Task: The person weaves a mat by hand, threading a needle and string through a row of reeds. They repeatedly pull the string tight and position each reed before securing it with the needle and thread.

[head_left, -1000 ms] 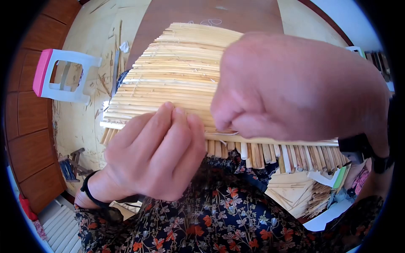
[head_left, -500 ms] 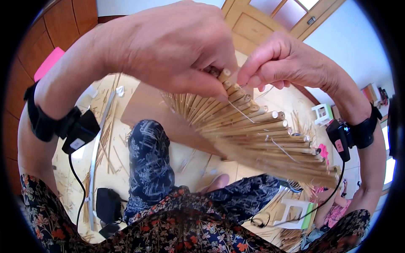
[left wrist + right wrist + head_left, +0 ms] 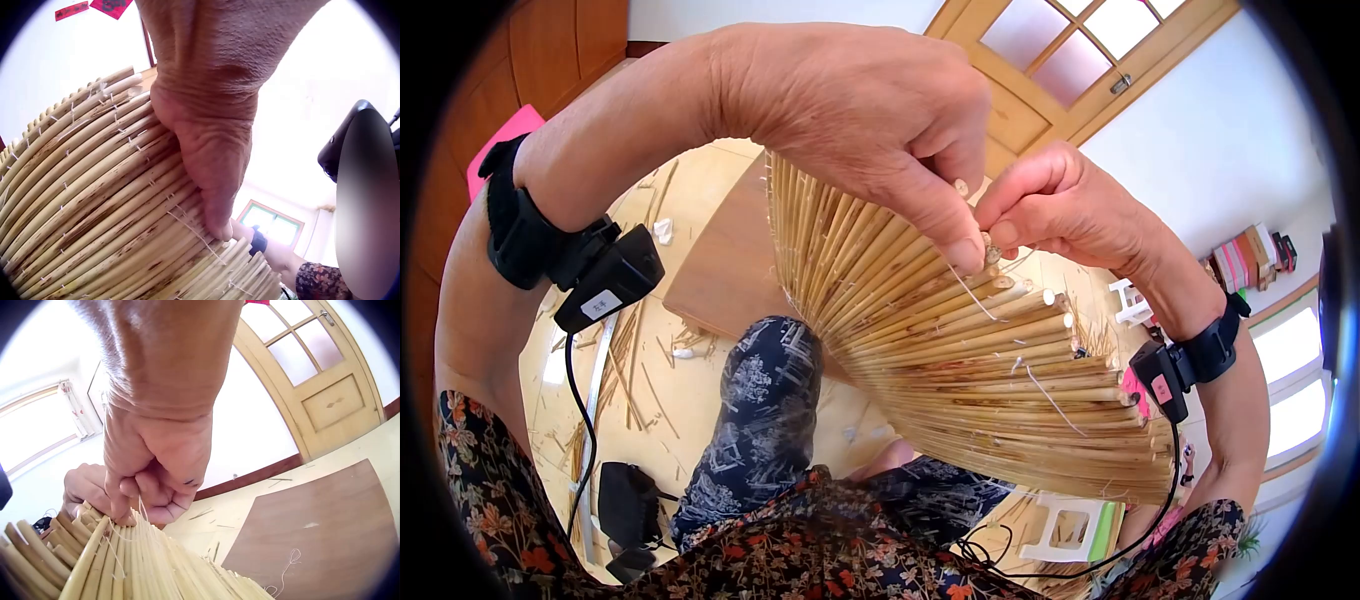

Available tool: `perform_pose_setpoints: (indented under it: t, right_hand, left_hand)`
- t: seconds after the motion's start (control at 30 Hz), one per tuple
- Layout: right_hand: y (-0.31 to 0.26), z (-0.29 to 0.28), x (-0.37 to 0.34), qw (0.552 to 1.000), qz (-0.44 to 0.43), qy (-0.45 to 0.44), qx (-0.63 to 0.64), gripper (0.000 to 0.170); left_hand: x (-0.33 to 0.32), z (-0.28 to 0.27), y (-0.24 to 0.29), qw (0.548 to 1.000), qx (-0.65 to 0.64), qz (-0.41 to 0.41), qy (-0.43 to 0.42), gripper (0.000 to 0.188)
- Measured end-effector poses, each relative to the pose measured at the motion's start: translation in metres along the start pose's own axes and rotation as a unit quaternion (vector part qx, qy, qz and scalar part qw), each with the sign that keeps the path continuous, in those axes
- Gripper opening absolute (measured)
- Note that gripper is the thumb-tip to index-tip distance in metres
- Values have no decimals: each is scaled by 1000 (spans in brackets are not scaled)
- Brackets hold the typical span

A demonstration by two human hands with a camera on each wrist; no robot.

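A curved mat of pale stalks (image 3: 900, 310), stitched with white thread, fans out below both hands in the head view. My left hand (image 3: 870, 120) grips its upper edge, the thumb lying on the stalk ends; the left wrist view shows that hand (image 3: 212, 137) against the stitched stalks (image 3: 112, 206). Just right of it, my right hand (image 3: 1080, 215) has its thumb and forefinger pinched together at the edge. In the right wrist view a thin thread (image 3: 142, 509) runs from the pinched fingers of the right hand (image 3: 156, 450) to the stalks.
A brown board (image 3: 720, 260) lies beyond the knee (image 3: 775, 400). Loose stalks (image 3: 635, 370) litter the floor at left. A white and green stool (image 3: 1070, 530) stands at lower right, with a black cable (image 3: 1040, 575) beside it. Behind is a wooden door (image 3: 1030, 110).
The mat has gone from lying flat to being held raised and curved. Both hands have moved up to its far edge, and lately the right hand has shifted slightly down and right.
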State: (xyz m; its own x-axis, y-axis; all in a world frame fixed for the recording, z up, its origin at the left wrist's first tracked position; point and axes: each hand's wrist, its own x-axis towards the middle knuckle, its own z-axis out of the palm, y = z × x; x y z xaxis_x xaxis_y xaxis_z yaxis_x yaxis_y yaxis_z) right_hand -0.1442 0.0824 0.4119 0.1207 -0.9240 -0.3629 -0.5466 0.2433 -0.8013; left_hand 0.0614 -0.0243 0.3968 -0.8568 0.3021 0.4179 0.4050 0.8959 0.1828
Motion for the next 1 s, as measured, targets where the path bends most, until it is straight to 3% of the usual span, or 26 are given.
perform_pose_setpoints:
  t: [0.1, 0.17, 0.3, 0.37, 0.5, 0.57, 0.6, 0.67, 0.7, 0.77, 1.0]
  right_hand:
    - [-1, -1, 1, 1000, 5, -16, -3, 16]
    - [-9, -4, 2, 1000, 7, -22, -6, 17]
    - [-27, -15, 10, 999, 2, -37, -27, 18]
    - [-3, -10, 8, 998, -7, -45, -34, 18]
    - [-3, -10, 11, 998, -14, -65, -23, 17]
    - [-6, -8, 12, 997, -9, -72, -7, 17]
    - [-7, -7, 13, 997, -4, -71, -13, 16]
    - [-11, -5, 13, 997, 1, -70, -17, 16]
    - [-12, -4, 14, 997, -4, -72, -38, 16]
    - [-12, -4, 15, 995, -7, -74, -60, 16]
    - [-10, -4, 26, 991, -15, -73, -111, 16]
  left_hand:
    - [0, 1, -6, 999, 17, 32, 10, 38]
    - [4, -12, -13, 991, -62, -70, -98, 38]
    - [-1, -22, -20, 992, -81, -44, -81, 37]
    - [-3, 5, 5, 998, -49, -7, 24, 35]
    - [-4, 7, -17, 989, -137, -5, -50, 32]
    - [-10, 1, 2, 997, 24, 66, 3, 30]
    - [-10, 1, -3, 997, 24, 67, 3, 30]
    - [-6, -1, -10, 989, -134, -9, -60, 30]
    - [-7, 1, -9, 989, -134, -9, -61, 30]
    - [-8, -2, 14, 999, -6, 42, 16, 32]
    - [-15, 0, -8, 998, -13, 56, -28, 39]
